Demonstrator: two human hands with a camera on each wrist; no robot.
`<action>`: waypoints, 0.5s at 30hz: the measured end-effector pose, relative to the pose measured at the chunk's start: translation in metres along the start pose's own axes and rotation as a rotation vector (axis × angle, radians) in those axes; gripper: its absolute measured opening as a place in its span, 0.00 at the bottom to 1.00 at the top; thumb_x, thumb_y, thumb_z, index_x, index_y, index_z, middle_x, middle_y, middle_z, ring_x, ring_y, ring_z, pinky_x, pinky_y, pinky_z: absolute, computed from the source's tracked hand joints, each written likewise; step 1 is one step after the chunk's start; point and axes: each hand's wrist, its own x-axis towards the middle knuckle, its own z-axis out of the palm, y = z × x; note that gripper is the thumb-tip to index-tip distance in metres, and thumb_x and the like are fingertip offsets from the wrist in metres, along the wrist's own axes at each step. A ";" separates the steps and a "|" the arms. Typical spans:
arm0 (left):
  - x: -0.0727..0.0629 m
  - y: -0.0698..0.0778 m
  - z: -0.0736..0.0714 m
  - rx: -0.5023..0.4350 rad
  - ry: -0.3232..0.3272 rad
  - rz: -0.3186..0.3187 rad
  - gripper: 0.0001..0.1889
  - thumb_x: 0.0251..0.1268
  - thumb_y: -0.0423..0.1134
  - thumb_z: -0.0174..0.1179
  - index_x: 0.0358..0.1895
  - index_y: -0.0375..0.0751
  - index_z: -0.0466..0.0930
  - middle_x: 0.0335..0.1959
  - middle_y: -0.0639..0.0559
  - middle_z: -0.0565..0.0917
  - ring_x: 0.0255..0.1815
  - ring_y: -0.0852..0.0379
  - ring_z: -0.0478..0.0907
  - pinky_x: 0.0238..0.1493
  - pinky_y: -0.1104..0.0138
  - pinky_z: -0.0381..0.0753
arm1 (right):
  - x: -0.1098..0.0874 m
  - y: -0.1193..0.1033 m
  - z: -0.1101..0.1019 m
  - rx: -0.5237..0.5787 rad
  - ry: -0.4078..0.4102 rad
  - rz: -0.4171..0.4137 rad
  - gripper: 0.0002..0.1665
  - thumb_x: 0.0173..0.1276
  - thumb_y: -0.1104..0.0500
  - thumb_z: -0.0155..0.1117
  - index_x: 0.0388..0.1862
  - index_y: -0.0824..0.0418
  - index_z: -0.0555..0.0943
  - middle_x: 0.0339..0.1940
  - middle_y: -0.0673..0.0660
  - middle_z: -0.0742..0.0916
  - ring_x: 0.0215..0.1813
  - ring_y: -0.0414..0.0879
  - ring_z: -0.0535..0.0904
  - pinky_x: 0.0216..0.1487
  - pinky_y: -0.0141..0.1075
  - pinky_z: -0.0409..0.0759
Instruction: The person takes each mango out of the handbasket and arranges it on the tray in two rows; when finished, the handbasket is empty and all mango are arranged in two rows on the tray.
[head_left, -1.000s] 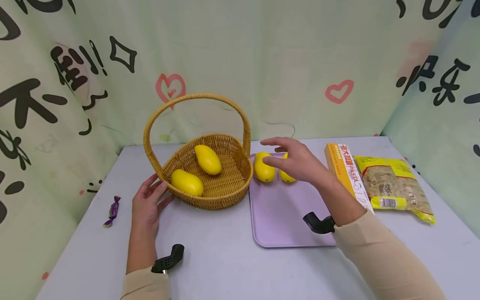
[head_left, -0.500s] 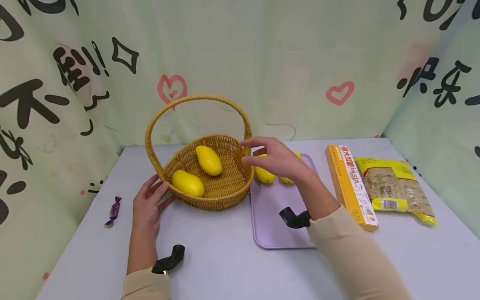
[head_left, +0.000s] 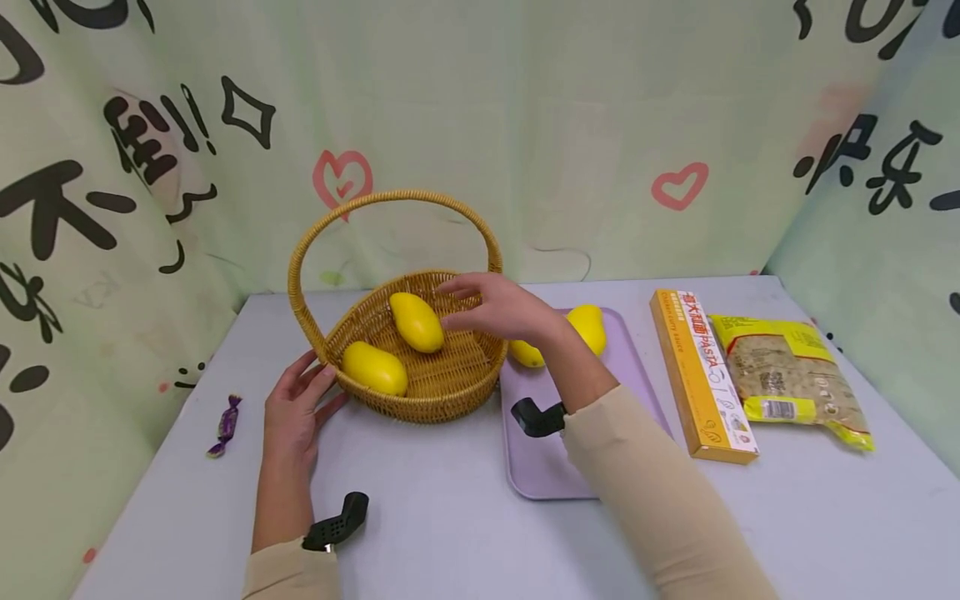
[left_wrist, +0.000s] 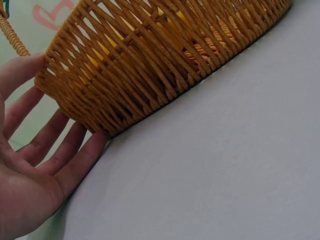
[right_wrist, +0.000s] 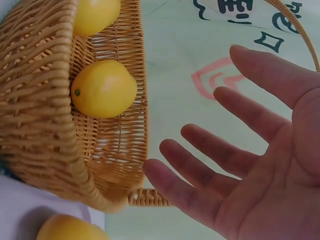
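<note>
A purple-wrapped candy (head_left: 225, 424) lay at the left of the pale grey counter (head_left: 450, 533); an orange pasta box (head_left: 701, 372) and a yellow-edged bag of grain (head_left: 787, 375) lay at the right, beside a lilac plastic tray (head_left: 547, 467) carrying two yellow mangoes (head_left: 588, 327). The woven wicker basket with a hoop handle (head_left: 420, 392) stood between the hands. The left hand (head_left: 294, 408) lay flat – fingers straight, touching the basket's outer wall (left_wrist: 150, 75). The right hand (head_left: 498, 308) hovered spread and empty over the basket's right rim, just beside the rear yellow mango (head_left: 416, 321) – its long axis ran back-left to front-right. The front mango (head_left: 374, 367) lay nearly crosswise.
</note>
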 end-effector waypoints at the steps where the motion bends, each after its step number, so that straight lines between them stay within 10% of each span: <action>1: 0.000 0.000 0.000 -0.001 0.000 -0.002 0.31 0.71 0.47 0.67 0.76 0.60 0.71 0.65 0.55 0.75 0.60 0.58 0.80 0.58 0.64 0.86 | 0.003 -0.001 0.001 -0.010 -0.009 0.007 0.32 0.71 0.49 0.69 0.73 0.50 0.76 0.72 0.57 0.79 0.74 0.54 0.72 0.74 0.52 0.74; 15: 0.001 -0.002 0.001 -0.011 0.005 0.000 0.30 0.71 0.47 0.67 0.75 0.60 0.72 0.63 0.56 0.76 0.60 0.58 0.80 0.56 0.65 0.87 | 0.046 0.000 0.014 0.047 -0.047 0.133 0.32 0.72 0.52 0.68 0.73 0.51 0.75 0.76 0.62 0.74 0.69 0.57 0.74 0.59 0.49 0.81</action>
